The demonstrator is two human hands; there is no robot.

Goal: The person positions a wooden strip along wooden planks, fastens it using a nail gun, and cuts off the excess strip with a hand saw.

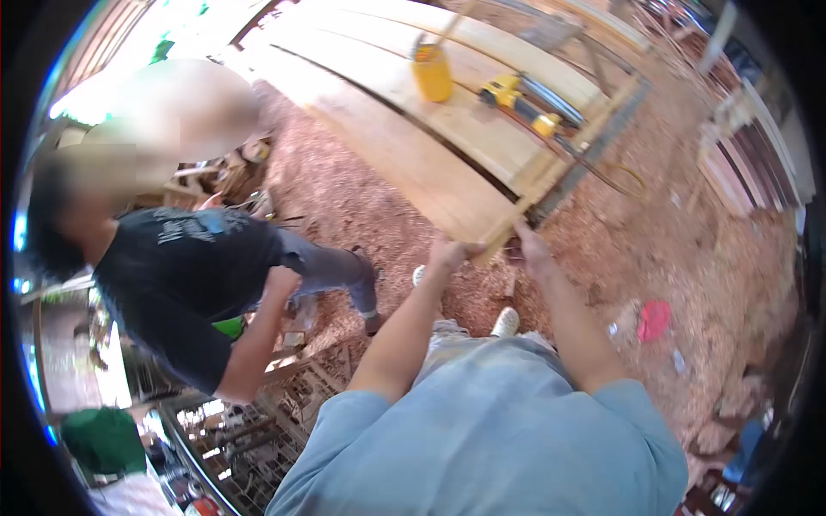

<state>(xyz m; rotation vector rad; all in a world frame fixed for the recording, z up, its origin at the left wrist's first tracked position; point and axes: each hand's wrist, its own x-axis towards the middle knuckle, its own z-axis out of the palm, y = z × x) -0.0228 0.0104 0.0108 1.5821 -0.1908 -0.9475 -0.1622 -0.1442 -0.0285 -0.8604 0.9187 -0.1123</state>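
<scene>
A long light wooden board (413,163) lies along the near side of a row of boards, with a dark gap between it and the others. My left hand (453,254) is closed on the near end of this board. Close to the same corner, my right hand (533,249) is closed by the end strip; what its fingers hold is hard to make out. A yellow container (432,76) with a stick in it stands on the boards. Beside it lies a yellow and black power tool (520,103) with a cord.
A person in a black shirt (185,267) stands at the left. Wood shavings (602,275) cover the ground, with a pink scrap (654,321) at the right. Stacked panels (753,159) are at the far right, and a metal rack (267,430) is at the lower left.
</scene>
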